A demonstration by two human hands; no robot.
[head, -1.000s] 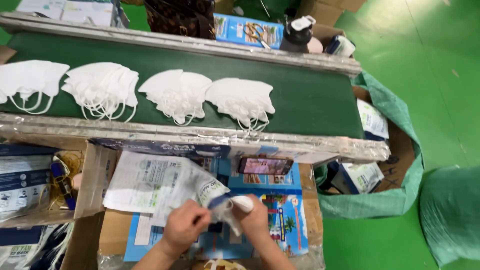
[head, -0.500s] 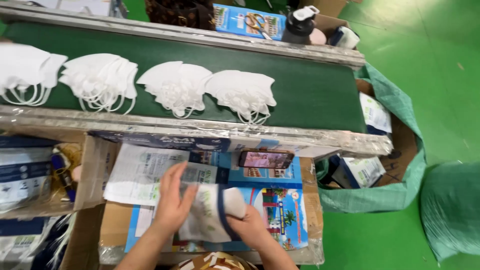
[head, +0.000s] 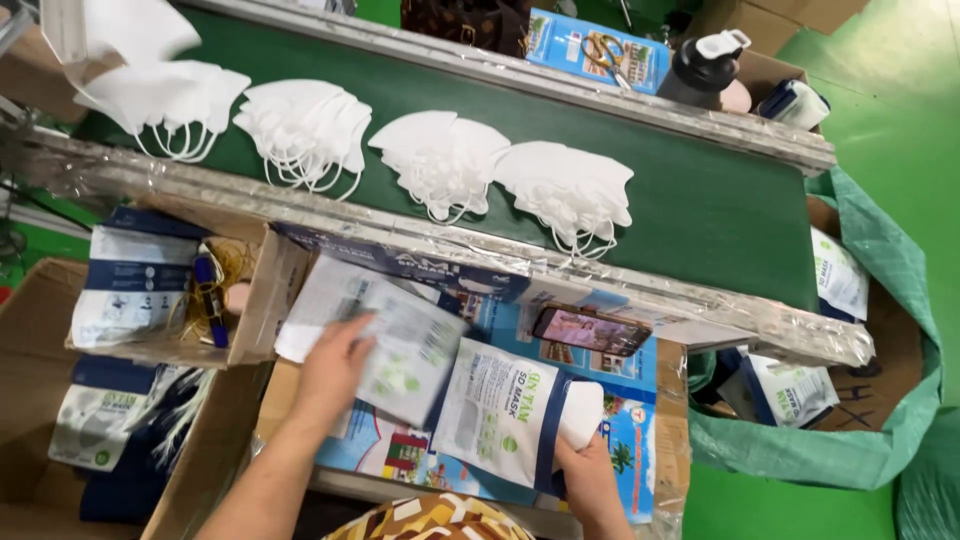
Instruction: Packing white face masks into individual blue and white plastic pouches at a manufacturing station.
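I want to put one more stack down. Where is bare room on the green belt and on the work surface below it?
The green belt is bare right of the last mask stack, up to its right end. The work surface is crowded: the left hand presses flat pouches, the right hand holds a pouch, a phone lies behind.

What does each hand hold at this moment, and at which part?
The right hand holds a white pouch at its lower right corner. The left hand lies flat on a stack of pouches, gripping nothing.
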